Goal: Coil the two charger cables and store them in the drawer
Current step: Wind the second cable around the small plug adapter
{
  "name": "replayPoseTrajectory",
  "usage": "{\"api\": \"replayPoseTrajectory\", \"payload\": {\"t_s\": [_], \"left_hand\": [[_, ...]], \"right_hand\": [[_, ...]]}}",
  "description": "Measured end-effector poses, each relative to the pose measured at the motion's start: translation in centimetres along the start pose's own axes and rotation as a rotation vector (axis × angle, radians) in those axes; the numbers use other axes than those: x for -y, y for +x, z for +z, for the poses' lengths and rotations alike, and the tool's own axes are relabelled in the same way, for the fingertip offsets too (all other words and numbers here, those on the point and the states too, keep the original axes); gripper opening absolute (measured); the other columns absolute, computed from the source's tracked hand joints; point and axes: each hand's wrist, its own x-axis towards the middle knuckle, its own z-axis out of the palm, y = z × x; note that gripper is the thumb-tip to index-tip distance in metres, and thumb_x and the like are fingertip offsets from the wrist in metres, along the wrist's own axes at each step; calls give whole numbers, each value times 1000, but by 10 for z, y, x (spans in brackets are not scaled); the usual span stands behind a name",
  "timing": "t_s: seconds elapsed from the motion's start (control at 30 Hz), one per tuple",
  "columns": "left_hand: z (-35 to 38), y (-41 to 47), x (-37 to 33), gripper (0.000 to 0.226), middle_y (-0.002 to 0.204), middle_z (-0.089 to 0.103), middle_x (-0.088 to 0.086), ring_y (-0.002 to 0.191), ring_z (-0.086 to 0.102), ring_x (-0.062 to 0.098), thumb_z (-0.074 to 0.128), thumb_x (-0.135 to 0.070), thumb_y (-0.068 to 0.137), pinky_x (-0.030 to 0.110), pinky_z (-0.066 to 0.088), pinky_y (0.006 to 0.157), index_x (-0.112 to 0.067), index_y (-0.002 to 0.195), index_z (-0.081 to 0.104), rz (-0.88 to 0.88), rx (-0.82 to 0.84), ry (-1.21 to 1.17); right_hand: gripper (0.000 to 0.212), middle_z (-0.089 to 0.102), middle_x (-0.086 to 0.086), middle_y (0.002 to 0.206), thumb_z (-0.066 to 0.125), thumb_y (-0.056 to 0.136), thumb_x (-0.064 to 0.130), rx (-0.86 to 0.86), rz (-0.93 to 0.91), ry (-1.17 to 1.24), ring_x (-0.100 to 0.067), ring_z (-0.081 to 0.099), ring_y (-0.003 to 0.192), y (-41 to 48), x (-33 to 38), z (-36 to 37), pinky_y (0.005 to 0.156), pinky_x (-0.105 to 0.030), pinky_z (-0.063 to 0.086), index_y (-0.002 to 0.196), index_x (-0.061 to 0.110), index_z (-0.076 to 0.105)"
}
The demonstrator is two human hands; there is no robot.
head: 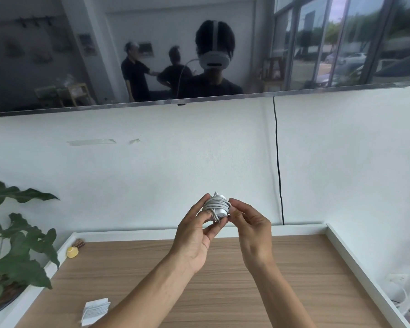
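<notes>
Pinching cable-wrapped charger [217, 208] from both sides with left hand [194, 235] and right hand [251, 228], raised above wooden top [223, 280]. Flat on it, near-left corner: second wrapped charger [95, 311].

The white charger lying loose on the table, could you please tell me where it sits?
In the head view, the white charger lies on the wooden tabletop at lower left, between the plant and the left forearm.

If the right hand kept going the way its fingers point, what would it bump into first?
The right hand points up-left at the coiled charger, which its fingertips touch; the left hand probably lies just beyond.
</notes>
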Motion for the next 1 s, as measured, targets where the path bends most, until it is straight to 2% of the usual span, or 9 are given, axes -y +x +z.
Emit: {"api": "replayPoseTrajectory", "payload": {"t_s": [0.17, 0.37, 0.5, 0.67, 0.83, 0.9, 1.0], "left_hand": [[3, -3, -1, 38, 125, 64, 16, 78, 75, 18, 48, 10, 90, 35, 58, 85, -8, 120, 64, -1, 11, -6], [-1, -2, -5, 38, 126, 64, 16, 88, 74, 24, 50, 10, 89, 36, 58, 86, -9, 117, 67, 13, 3, 32], [-1, -3, -5, 39, 127, 63, 15, 85, 74, 23, 48, 10, 90, 33, 60, 83, -12, 116, 67, 11, -14, 23], [-2, -3, -5, 41, 122, 65, 17, 76, 75, 19, 47, 12, 89, 34, 59, 83, -11, 118, 66, -12, -36, 26], [1, -2, -5, 41, 118, 66, 15, 74, 75, 15, 47, 12, 89, 34, 60, 81, -9, 119, 65, -21, -14, 18], [3, -2, -6, 40, 116, 65, 15, 72, 74, 14, 47, 11, 89, 34, 60, 80, -8, 120, 64, -25, -7, 18], [4, -1, -8, 39, 118, 65, 16, 73, 75, 15, 48, 11, 89, 34, 61, 80, -8, 119, 65, -30, 0, 25]], "right_hand": [[16, 76, 8, 83, 63, 89, 9, -87, -93, -111, -5, 70, 84, -2, -5, 5, 72, -11, 51, 92, 22, 72], [10, 76, 3, 82, 63, 88, 8, -135, -117, -71, -5, 71, 81, -5, -8, 11, 71, -11, 51, 94, 11, 71], [11, 75, 5, 82, 65, 87, 6, -144, -103, -59, -2, 70, 80, -3, -7, 15, 69, -8, 50, 90, 13, 73], [16, 74, 0, 85, 61, 90, 6, -132, -118, -118, -9, 68, 80, -1, -12, 16, 69, -11, 50, 85, 18, 71], [17, 72, 5, 83, 57, 92, 10, -133, -154, -177, -13, 66, 81, 0, -11, 16, 76, -24, 51, 84, 20, 68], [15, 70, 6, 80, 56, 92, 8, -119, -175, -197, -11, 63, 75, 2, -8, 14, 70, -21, 49, 85, 18, 66], [13, 70, 6, 85, 57, 91, 6, -71, -177, -156, -7, 66, 78, 4, -1, 11, 70, -15, 49, 92, 16, 66]]}}
